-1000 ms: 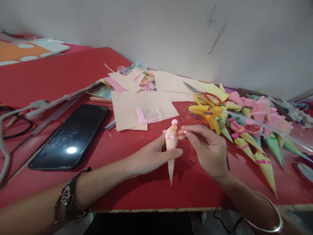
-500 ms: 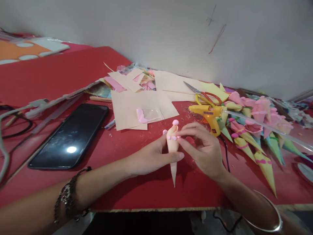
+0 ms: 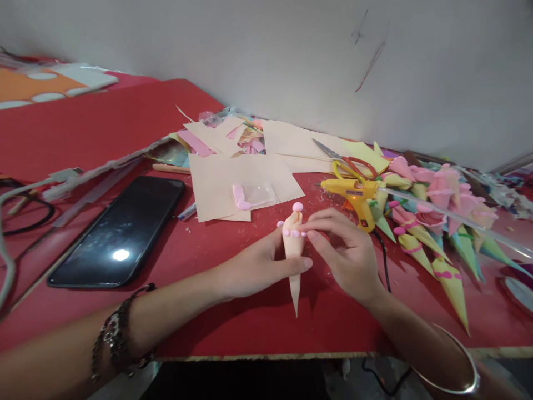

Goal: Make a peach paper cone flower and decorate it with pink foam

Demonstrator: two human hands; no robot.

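Observation:
A cream paper cone [image 3: 294, 247] points downward, wrapped between the thumb and fingers of my left hand [image 3: 254, 266]. A row of small pink clay balls [image 3: 295, 234] runs around its upper part. A larger pink ball [image 3: 297, 206] tops it, and another pink ball shows at its left edge, by my left fingers. My right hand [image 3: 343, 253] has its thumb and index finger pinched at a small pink ball on the cone's right side. On the cream sheet [image 3: 212, 183] behind lies a clear packet of pink clay [image 3: 240, 198].
A yellow glue gun [image 3: 353, 191] with a clear stick lies right of centre, near scissors [image 3: 353, 164]. Several finished yellow, pink and green cones [image 3: 452, 289] pile up at the right. A black phone [image 3: 120, 233] lies left, beside a white cable [image 3: 8, 250]. Paper scraps [image 3: 216, 136] lie against the wall.
My right index fingertip has shifted slightly left across the row of pink balls. The cone has moved a touch left; my left hand keeps its hold.

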